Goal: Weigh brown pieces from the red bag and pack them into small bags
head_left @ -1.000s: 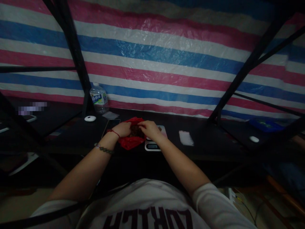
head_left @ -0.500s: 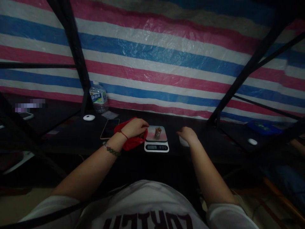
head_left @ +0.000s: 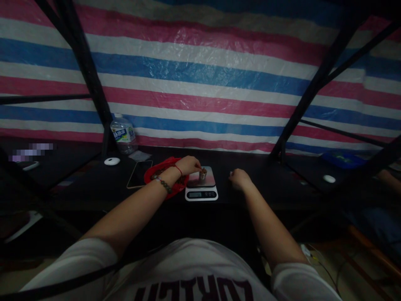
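My left hand [head_left: 188, 165] reaches over a red plastic bag [head_left: 156, 173] and pinches at a small brownish pile [head_left: 203, 173] on the pan of a white digital scale [head_left: 201, 193]. Its fingertips touch the pile; what it pinches is too small to name. My right hand [head_left: 239, 179] rests closed on the dark tabletop [head_left: 94, 184] just right of the scale, over a small pale packet that it mostly hides. The bag lies open directly left of the scale.
A phone [head_left: 139, 174] lies left of the bag, with a white round puck [head_left: 112, 161] and a water bottle [head_left: 123, 134] behind it. Black frame bars [head_left: 84, 75] cross a striped tarp wall [head_left: 200, 83]. Another white puck [head_left: 329, 179] and a blue tray [head_left: 340, 159] sit at the right.
My right hand left the bag and moved right of the scale. My left hand moved from the bag onto the scale pan, where a small pile now sits.
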A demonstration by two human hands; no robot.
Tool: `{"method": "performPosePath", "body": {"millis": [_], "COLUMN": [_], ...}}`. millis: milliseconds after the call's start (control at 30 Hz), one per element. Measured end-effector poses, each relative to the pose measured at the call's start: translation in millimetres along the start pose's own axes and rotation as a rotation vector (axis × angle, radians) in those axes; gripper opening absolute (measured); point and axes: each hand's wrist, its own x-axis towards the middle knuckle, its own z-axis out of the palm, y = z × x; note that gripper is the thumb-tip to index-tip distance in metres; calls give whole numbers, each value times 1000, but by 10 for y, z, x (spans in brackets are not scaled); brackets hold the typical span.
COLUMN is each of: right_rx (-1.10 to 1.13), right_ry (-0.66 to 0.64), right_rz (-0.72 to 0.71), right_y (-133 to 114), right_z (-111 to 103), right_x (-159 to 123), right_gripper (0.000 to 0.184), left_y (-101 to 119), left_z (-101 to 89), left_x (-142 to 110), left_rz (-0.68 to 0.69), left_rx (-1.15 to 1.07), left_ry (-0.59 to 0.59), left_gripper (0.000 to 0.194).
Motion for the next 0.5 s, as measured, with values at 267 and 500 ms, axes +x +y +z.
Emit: {"method": "performPosePath", "body": {"millis": [267,500], "right_rx": [-9,9], "right_ry": [11,21], "right_rz": [8,-4], "right_y": [18,66], "right_z": [-16,-38], "right_x": [0,23], "right_gripper": [31,41], "left_y": [-3,-311], "left_z": [-109,-378], "left_x": [-37,-502], "left_rz": [-62,-216], "left_rx": [24,120], "left_ry": [26,-30], "left_gripper": [31,25]}}
